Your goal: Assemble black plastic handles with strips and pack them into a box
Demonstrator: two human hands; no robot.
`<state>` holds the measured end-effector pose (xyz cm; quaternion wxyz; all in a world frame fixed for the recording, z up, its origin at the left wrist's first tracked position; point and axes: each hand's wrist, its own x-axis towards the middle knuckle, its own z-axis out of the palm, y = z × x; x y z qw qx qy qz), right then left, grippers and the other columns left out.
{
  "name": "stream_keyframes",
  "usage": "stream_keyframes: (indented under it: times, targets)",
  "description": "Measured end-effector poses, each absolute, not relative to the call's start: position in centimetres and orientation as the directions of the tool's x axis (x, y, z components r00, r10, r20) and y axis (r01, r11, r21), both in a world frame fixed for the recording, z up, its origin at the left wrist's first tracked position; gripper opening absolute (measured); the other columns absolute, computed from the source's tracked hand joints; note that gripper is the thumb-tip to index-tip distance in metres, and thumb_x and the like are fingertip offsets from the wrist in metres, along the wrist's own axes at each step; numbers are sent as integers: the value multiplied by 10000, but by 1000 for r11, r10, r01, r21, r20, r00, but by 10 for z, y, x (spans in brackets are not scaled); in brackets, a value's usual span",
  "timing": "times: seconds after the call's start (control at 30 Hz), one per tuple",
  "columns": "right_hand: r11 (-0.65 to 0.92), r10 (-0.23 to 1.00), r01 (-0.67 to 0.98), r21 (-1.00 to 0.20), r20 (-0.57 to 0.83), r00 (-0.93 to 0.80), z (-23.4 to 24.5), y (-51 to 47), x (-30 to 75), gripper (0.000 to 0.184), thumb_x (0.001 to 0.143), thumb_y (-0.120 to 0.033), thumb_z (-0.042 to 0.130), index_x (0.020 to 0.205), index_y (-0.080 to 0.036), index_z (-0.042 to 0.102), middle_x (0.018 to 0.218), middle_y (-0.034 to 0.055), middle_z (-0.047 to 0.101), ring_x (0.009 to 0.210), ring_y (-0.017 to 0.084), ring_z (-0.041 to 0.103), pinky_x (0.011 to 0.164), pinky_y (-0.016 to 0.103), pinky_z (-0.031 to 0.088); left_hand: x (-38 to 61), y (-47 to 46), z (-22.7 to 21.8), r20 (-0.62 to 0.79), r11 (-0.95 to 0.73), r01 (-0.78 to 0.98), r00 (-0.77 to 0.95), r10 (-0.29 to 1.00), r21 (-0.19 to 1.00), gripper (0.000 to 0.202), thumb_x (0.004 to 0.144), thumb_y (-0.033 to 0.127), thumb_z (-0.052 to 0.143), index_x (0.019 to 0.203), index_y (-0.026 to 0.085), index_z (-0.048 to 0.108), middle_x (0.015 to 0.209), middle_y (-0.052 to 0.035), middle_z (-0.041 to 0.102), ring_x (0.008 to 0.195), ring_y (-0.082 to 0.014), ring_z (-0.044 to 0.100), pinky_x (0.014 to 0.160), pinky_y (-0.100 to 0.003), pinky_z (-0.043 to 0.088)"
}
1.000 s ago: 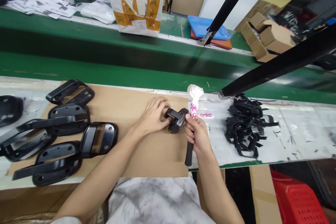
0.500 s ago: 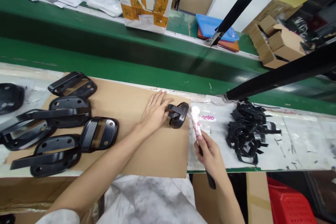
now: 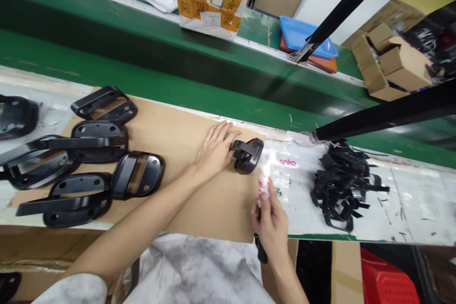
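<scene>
My left hand [image 3: 215, 149] lies palm down on a cardboard sheet [image 3: 213, 209], its fingers stretched out. Along its thumb side it touches a small black plastic part [image 3: 249, 154] with a raised strap; the contact is partly hidden. In my right hand [image 3: 272, 223] is a tool with a black handle and a white, pink-marked upper end [image 3: 265, 171]. That end is smeared by motion, beside the black part, and I cannot tell its kind. Several larger black plastic pieces with handle-like bars [image 3: 137, 175] lie on the left.
A heap of black strap-like plastic pieces [image 3: 344, 185] lies on the right of the bench. A slanting black post [image 3: 384, 109] crosses there. Behind the green channel stand a taped package [image 3: 213, 4], a blue tray [image 3: 306, 35] and an opened carton [image 3: 401, 64].
My right hand and its tool have come left and lower, nearer the cardboard's edge. Relative to the bench, my left hand and the small black part have hardly moved. The view has shifted slightly.
</scene>
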<state>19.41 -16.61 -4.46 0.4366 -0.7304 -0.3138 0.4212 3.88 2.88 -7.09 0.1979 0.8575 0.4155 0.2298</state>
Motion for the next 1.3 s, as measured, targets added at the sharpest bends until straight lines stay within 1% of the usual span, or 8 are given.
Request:
stream_keyframes:
  times: [0.13, 0.33, 0.47, 0.63, 0.77, 0.93, 1.1, 1.3]
  targets:
    - [-490, 862, 234, -840, -427, 273, -49, -163, 205, 711, 1051, -572, 561, 1652, -209, 451, 673, -47, 517, 529, 132, 409, 455, 229, 364, 39, 29, -70, 231, -573, 627, 543, 807, 528, 539, 912, 111, 583, 1448, 171, 601, 1645, -180, 477, 1585, -349, 368, 1319, -577, 297]
    - [-435, 873, 315, -843, -310, 376, -50, -170, 210, 706, 1080, -542, 498, 1685, -196, 385, 700, -33, 505, 568, 141, 409, 510, 245, 412, 39, 28, -70, 227, -570, 625, 543, 808, 534, 514, 912, 114, 582, 1423, 169, 611, 1641, -181, 481, 1588, -339, 364, 1319, -583, 297]
    - [-441, 892, 385, -811, -349, 288, -47, -164, 211, 674, 1074, -519, 508, 1654, -181, 451, 654, -40, 491, 539, 143, 394, 479, 247, 388, 39, 29, -71, 237, -573, 621, 541, 807, 534, 497, 922, 123, 585, 1415, 165, 618, 1639, -186, 485, 1584, -346, 372, 1316, -583, 300]
    - [-401, 912, 429, -809, -308, 272, -46, -157, 223, 653, 1081, -508, 503, 1644, -178, 471, 638, -39, 503, 528, 148, 363, 473, 255, 360, 39, 29, -71, 243, -577, 620, 541, 805, 531, 494, 916, 113, 587, 1406, 160, 624, 1633, -186, 492, 1578, -350, 381, 1315, -576, 304]
    - [-366, 928, 450, -815, -287, 236, -49, -157, 229, 656, 1090, -514, 488, 1657, -186, 445, 687, -16, 606, 559, 154, 435, 525, 256, 429, 39, 29, -71, 241, -576, 620, 541, 806, 533, 494, 916, 109, 586, 1406, 150, 626, 1629, -187, 494, 1576, -352, 384, 1318, -566, 301]
    - [-335, 942, 565, -754, -285, 178, -45, -153, 238, 620, 1080, -529, 498, 1619, -224, 516, 946, 49, 778, 570, 159, 517, 537, 268, 487, 38, 29, -72, 242, -577, 624, 541, 806, 527, 504, 911, 107, 589, 1411, 157, 616, 1630, -179, 495, 1579, -345, 381, 1317, -569, 298]
    - [-206, 975, 695, -689, -206, 85, -38, -142, 256, 558, 1114, -438, 446, 1601, -181, 537, 708, -7, 662, 568, 164, 549, 572, 266, 509, 39, 30, -71, 223, -570, 626, 546, 808, 533, 498, 925, 117, 593, 1421, 151, 617, 1632, -184, 491, 1580, -350, 375, 1315, -554, 298]
    - [162, 978, 820, -549, -21, -207, -18, -127, 281, 497, 1126, -274, 446, 1616, -218, 512, 792, 18, 672, 643, 167, 616, 694, 266, 561, 31, 42, -69, 181, -605, 599, 616, 767, 525, 484, 953, 149, 612, 1436, 177, 626, 1636, -184, 497, 1578, -345, 386, 1299, -552, 308]
